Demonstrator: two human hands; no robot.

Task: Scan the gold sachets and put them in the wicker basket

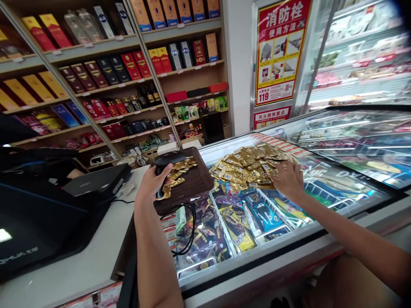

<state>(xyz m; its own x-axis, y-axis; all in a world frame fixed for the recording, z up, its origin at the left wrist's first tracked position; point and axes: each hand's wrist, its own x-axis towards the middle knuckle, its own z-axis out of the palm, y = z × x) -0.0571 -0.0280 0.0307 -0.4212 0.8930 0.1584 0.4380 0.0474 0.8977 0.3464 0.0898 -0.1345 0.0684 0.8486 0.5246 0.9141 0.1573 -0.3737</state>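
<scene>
My left hand (150, 182) is wrapped round the handle of a black barcode scanner (170, 158), its head over a brown woven basket (192, 186). Several small gold foil packets (180, 173) lie in the basket beneath the scanner. A wide heap of the same gold packets (244, 164) is spread on the glass top of a chest freezer (221, 263). At the heap's right edge my right hand (289, 182) has its fingers bent down and closed on a gold packet, partly hidden by the hand.
Wrapped ice creams (237, 226) show through the freezer glass. A black cable (193, 222) loops below the basket. On the left, a black monitor (35, 214) and a dark box-shaped device (96, 182) stand on a white counter (96, 261). Shelves of boxed bottles (112, 70) line the back wall.
</scene>
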